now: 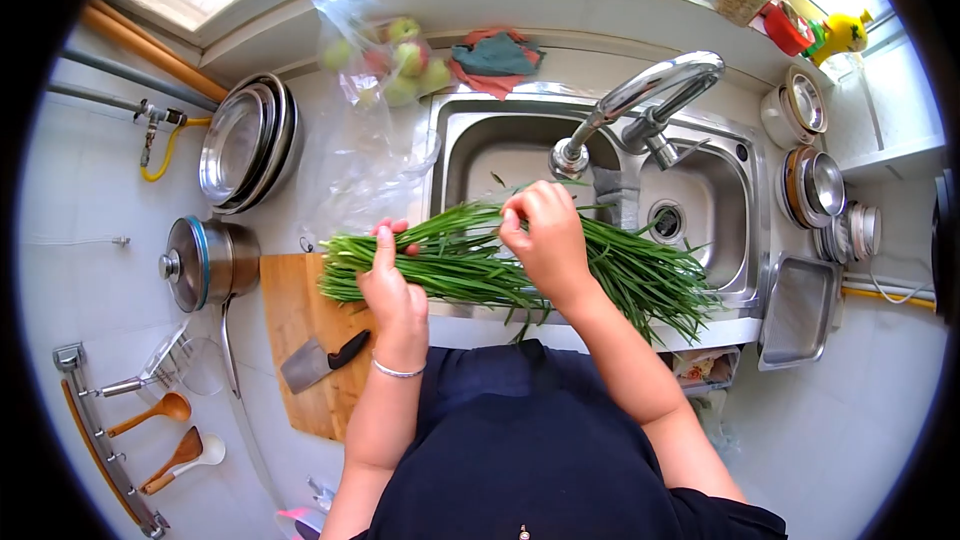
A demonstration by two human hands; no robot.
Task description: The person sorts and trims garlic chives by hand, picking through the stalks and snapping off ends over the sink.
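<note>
A large bunch of long green stalks lies across the front of the double sink, its cut ends to the left and its leafy tips to the right. My left hand is wrapped round the bunch near the cut ends, thumb up. Over the middle of the bunch, my right hand is closed with thumb and fingertips pinched together; whatever they hold is too small to make out. Under the left end sits a wooden cutting board, with a black-handled knife on it.
The faucet arches over the sink. Behind, on the left, are a plastic bag with fruit and folded cloths. A lidded pot and stacked basins stand left; bowls and a metal tray are right.
</note>
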